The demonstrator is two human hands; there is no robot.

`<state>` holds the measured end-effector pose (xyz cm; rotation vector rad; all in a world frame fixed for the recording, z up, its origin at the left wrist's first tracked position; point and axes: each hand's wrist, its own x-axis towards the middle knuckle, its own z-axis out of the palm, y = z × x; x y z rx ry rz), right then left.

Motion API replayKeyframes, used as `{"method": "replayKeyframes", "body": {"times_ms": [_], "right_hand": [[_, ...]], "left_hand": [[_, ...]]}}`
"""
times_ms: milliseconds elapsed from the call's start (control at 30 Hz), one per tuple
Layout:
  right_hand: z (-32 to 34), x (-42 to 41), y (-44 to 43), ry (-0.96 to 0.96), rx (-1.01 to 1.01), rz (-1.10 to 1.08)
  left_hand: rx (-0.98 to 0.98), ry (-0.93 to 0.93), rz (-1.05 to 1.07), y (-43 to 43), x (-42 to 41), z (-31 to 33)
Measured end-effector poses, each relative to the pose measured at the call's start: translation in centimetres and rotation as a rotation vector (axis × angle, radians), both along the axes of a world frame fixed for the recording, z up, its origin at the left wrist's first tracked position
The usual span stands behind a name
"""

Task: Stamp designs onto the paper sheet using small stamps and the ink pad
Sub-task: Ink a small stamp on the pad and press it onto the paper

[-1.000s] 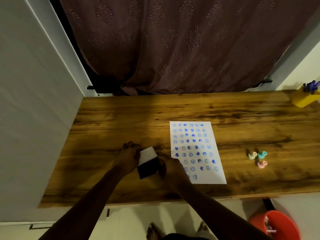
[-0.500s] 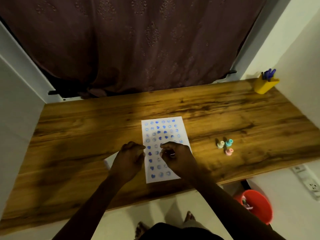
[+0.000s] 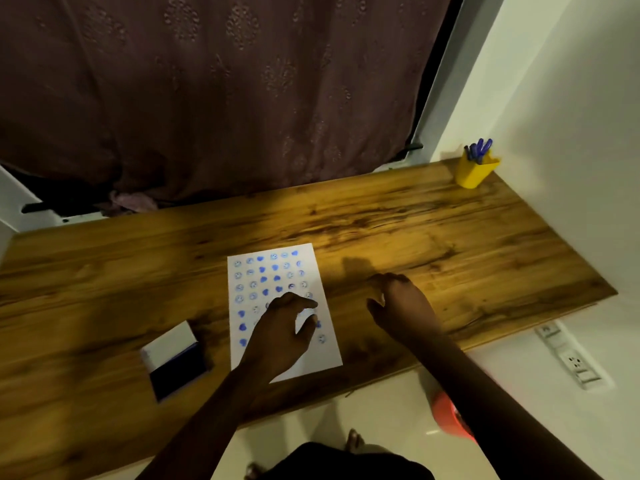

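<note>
Most of the paper sheet [image 3: 281, 278] already carries rows of blue prints, hearts and small round faces, from its far edge down to where the left hand [image 3: 280, 336] covers it; only a strip along the near edge looks bare, so the task seems close to done, with perhaps a row or two left. That left hand lies over the sheet with fingers loosely curled, holding nothing that I can make out. The right hand [image 3: 403, 306] hovers over the worktop [image 3: 450, 237] just right of the sheet, fingers spread and reaching, also seemingly empty. No stamps are visible; they may lie hidden under it. An ink pad [image 3: 175, 358] sits open on the worktop left of the sheet.
</note>
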<state>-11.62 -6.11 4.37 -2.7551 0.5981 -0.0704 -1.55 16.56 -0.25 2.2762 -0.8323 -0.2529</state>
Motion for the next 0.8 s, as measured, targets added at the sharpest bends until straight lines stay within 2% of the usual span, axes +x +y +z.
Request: {"method": "replayKeyframes", "body": {"times_ms": [100,267,500,600,700,800], "right_hand": [[-0.7,0.0,-2.7,0.111,-0.112,0.020],[-2.1,0.4,-4.7,0.182,-0.233,0.096],[-2.9,1.2,-5.6,0.259,-0.305,0.205],[-1.9,1.6,-5.0,0.192,-0.161,0.158],[-0.4,2.2,-3.1,0.040,0.154,0.100],[1.0,3.0,-0.6,-0.026,0.432,0.066]], "left_hand": [[0.005,0.022,-0.003,-1.3,-0.6,-0.2],[0.019,0.036,0.014,-2.3,-1.6,-0.3],[-0.006,0.055,0.070,-2.1,-2.0,0.2],[-0.029,0.098,0.093,-2.0,-1.9,0.3],[-0.077,0.155,0.106,-2.1,-2.0,0.5],[-0.153,0.209,0.101,-2.0,-1.9,0.9]]}}
